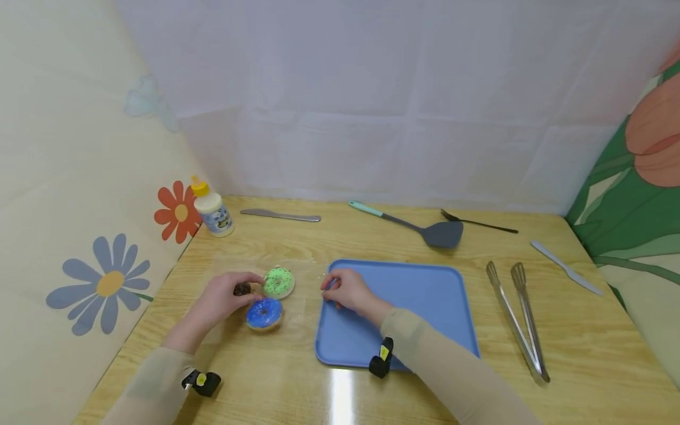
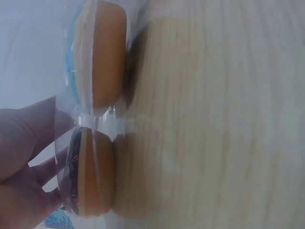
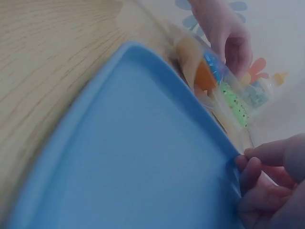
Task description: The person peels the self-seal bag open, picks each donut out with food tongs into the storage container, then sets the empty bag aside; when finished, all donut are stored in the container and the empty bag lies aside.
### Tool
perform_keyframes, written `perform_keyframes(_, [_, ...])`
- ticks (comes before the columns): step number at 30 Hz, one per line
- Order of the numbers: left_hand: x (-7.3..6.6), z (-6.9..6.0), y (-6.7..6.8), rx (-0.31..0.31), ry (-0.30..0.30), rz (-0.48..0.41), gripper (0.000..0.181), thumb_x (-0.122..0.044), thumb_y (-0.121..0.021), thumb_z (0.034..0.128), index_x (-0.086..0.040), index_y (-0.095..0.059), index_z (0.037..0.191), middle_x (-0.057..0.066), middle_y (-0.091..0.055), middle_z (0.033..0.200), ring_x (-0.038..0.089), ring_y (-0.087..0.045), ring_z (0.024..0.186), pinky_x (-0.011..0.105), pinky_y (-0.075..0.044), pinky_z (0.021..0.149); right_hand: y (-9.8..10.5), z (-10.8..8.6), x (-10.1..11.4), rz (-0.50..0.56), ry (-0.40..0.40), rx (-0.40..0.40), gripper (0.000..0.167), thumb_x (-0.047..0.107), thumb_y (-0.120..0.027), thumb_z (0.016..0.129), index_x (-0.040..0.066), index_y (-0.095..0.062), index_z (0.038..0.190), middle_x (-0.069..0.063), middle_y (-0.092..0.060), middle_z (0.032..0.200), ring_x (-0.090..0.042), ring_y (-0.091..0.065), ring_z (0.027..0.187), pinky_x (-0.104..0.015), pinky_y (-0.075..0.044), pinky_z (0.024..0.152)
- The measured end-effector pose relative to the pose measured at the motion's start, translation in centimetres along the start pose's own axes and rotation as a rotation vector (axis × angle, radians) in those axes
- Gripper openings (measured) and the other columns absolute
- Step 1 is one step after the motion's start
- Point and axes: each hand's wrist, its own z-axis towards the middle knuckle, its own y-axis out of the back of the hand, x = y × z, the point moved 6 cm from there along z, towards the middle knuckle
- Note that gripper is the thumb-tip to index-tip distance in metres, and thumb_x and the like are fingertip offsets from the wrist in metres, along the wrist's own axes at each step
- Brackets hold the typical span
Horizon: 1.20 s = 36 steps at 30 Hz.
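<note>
Three doughnuts lie together in a clear plastic bag [image 1: 300, 307] left of the blue tray [image 1: 409, 295]: a green-iced one [image 1: 278, 282], a blue-iced one [image 1: 264, 313] and a dark chocolate one [image 1: 242, 288]. My left hand [image 1: 220, 298] holds the chocolate doughnut through the plastic, thumb near the blue one and forefinger by the green one. The left wrist view shows the chocolate doughnut [image 2: 95, 171] side-on, partly behind the film. At the tray's left rim, my right hand [image 1: 347, 290] has its fingers curled and pinches the bag's edge; the film there is barely visible.
A white bottle with a yellow cap [image 1: 213, 212] stands at the back left. Along the back lie a knife [image 1: 280, 215], a spatula [image 1: 409, 224] and a black fork [image 1: 478, 223]. Metal tongs [image 1: 517, 319] and a grey knife [image 1: 565, 267] lie to the right.
</note>
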Motion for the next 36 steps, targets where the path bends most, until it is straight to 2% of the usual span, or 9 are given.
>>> perform_keyframes(9, [-0.1, 0.3, 0.3, -0.042, 0.004, 0.012, 0.008, -0.012, -0.074, 0.0887, -0.011, -0.076, 0.096, 0.011, -0.075, 0.104, 0.035, -0.066, 0.104, 0.057, -0.051, 0.093, -0.1, 0.0, 0.1, -0.006, 0.012, 0.008, 0.006, 0.0, -0.072, 0.085, 0.002, -0.07, 0.09, 0.003, -0.061, 0.062, -0.009, -0.047, 0.041, -0.019, -0.038, 0.044])
perform_keyframes(16, [-0.3, 0.3, 1.4, -0.091, 0.01, -0.01, 0.012, -0.012, -0.073, 0.0893, -0.008, -0.077, 0.099, 0.02, -0.072, 0.113, 0.046, -0.059, 0.118, 0.064, -0.044, 0.101, 0.0, -0.1, 0.1, 0.008, 0.019, 0.001, 0.006, 0.0, -0.071, 0.085, 0.001, -0.069, 0.09, 0.002, -0.059, 0.061, -0.009, -0.047, 0.04, -0.018, -0.037, 0.043])
perform_keyframes(22, [-0.2, 0.4, 2.5, -0.086, 0.031, -0.055, 0.016, -0.013, -0.069, 0.0926, -0.007, -0.077, 0.105, 0.023, -0.067, 0.123, 0.045, -0.061, 0.117, 0.063, -0.046, 0.099, 0.0, -0.2, 0.2, 0.02, 0.031, -0.001, 0.006, 0.0, -0.071, 0.085, 0.001, -0.07, 0.091, 0.001, -0.06, 0.061, -0.009, -0.047, 0.039, -0.018, -0.037, 0.043])
perform_keyframes(26, [-0.4, 0.7, 2.9, -0.077, 0.019, -0.045, 0.016, -0.013, -0.069, 0.093, -0.008, -0.077, 0.106, 0.022, -0.069, 0.12, 0.043, -0.063, 0.112, 0.062, -0.048, 0.097, 0.5, -0.4, -0.4, 0.054, 0.048, 0.01, 0.01, 0.003, -0.071, 0.086, 0.001, -0.07, 0.096, 0.003, -0.059, 0.062, -0.008, -0.048, 0.04, -0.018, -0.036, 0.042])
perform_keyframes(31, [-0.7, 0.7, 3.2, -0.072, -0.009, -0.032, 0.017, -0.011, -0.068, 0.0928, -0.007, -0.077, 0.107, 0.019, -0.072, 0.114, 0.04, -0.066, 0.11, 0.06, -0.05, 0.095, 2.6, -1.3, -0.9, 0.053, 0.031, 0.015, 0.022, 0.01, -0.07, 0.09, 0.007, -0.068, 0.111, 0.002, -0.063, 0.072, -0.01, -0.052, 0.046, -0.021, -0.036, 0.043])
perform_keyframes(36, [-0.8, 0.8, 3.5, -0.08, -0.018, -0.038, 0.017, -0.011, -0.067, 0.0941, -0.006, -0.076, 0.108, 0.017, -0.074, 0.111, 0.039, -0.067, 0.108, 0.059, -0.05, 0.095, 6.6, -2.6, -0.9, 0.018, 0.049, -0.056, 0.038, 0.009, -0.069, 0.091, 0.008, -0.062, 0.128, -0.006, -0.069, 0.083, -0.014, -0.058, 0.053, -0.023, -0.039, 0.046])
